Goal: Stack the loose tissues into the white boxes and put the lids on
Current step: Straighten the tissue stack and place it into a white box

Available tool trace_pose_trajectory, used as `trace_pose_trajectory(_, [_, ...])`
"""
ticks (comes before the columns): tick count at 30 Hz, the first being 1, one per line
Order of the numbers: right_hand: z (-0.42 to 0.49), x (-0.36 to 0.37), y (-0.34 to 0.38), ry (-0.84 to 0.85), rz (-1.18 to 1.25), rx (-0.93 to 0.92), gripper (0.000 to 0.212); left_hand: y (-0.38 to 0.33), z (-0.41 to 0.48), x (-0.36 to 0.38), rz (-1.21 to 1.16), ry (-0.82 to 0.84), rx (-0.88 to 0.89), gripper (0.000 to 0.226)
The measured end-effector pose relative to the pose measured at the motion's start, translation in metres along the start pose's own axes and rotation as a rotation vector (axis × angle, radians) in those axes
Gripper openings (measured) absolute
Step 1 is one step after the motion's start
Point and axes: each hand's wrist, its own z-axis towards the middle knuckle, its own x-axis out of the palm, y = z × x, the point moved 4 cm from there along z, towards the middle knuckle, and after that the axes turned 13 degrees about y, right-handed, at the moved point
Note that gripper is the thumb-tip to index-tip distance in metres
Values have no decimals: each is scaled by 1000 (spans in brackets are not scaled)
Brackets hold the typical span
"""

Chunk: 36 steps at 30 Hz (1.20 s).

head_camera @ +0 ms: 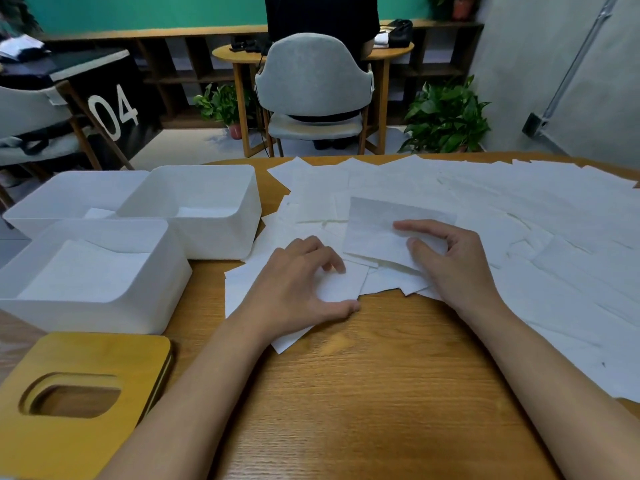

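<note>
Fingers of my right hand pinch the raised tissue, long side left-right; left hand curls onto a flat tissue. Near white box sits off left, closer to that hand.

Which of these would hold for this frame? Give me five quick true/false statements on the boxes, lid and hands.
1. Three white boxes stand uncovered on the left of the table. True.
2. The wooden lid covers the nearest box. False: the lid lies on the table in front of that box, which is open.
3. The right hand pinches a tissue. True.
4. The left hand grips a box. False: it rests on loose tissues on the table.
5. Every box is empty. False: the nearest box holds stacked tissues.
</note>
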Motion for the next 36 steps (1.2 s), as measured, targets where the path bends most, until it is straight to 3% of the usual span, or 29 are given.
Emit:
trace_pose_trajectory(5, [0, 3, 1, 20, -14, -1, 35, -8, -2, -2, -31, -90, 77, 13])
trace_pose_trajectory(12, [-2, 6, 9, 120, -62, -67, 37, -21, -9, -12, -208, -257, 164, 3])
trace_pose_trajectory(18, [-11, 19, 18, 311, -24, -69, 29, -19, -7, -15, -499, -220, 152, 4])
trace_pose_trajectory(21, [-10, 22, 16, 217, -88, -70, 13, -18, -7, -17, -540, -229, 132, 14])
trace_pose_trajectory(24, [-8, 13, 19, 138, 50, -67, 4, -10, -6, -18, -614, -230, 58, 27])
trace_pose_trajectory(27, [-4, 3, 15, 117, 204, 0, 8, -4, -8, -25, -672, -289, -21, 32])
trace_pose_trajectory(31, [-6, 12, 14, 270, 303, 53, 32, -9, -10, -27, -779, -240, -28, 42])
trace_pose_trajectory(36, [-11, 23, 18, 347, 167, 21, 37, -8, -9, -23, -695, -216, -45, 42])
